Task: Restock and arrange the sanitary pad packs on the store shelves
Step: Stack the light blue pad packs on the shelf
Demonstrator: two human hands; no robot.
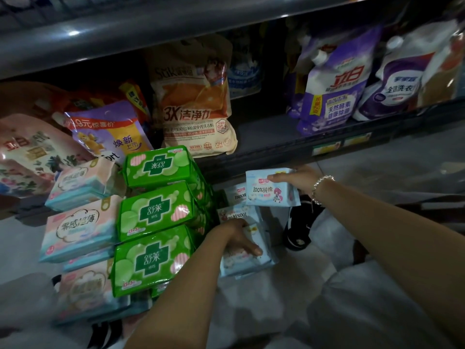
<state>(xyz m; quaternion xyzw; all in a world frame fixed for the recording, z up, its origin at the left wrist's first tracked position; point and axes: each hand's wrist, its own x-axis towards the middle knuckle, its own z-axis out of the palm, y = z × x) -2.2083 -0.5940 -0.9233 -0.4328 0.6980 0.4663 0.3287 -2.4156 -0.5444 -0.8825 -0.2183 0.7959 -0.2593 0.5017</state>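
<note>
My right hand [293, 179] grips a light blue sanitary pad pack [271, 191] by its top edge, lifted just in front of the bottom shelf edge [289, 152]. My left hand [240, 236] rests with curled fingers on a low stack of the same light blue packs [247, 260] on the floor. Another blue pack [235, 195] stands behind that stack. Left of it rise three green pad packs [156, 210] in a column. Pink and blue pad packs [80, 227] are piled further left.
Laundry detergent bags [196, 102] and purple refill pouches [334, 81] stand on the dark shelf above. A black sandal [302, 222] lies on the grey floor to the right of the blue stack. My pale trouser legs [364, 311] fill the lower right.
</note>
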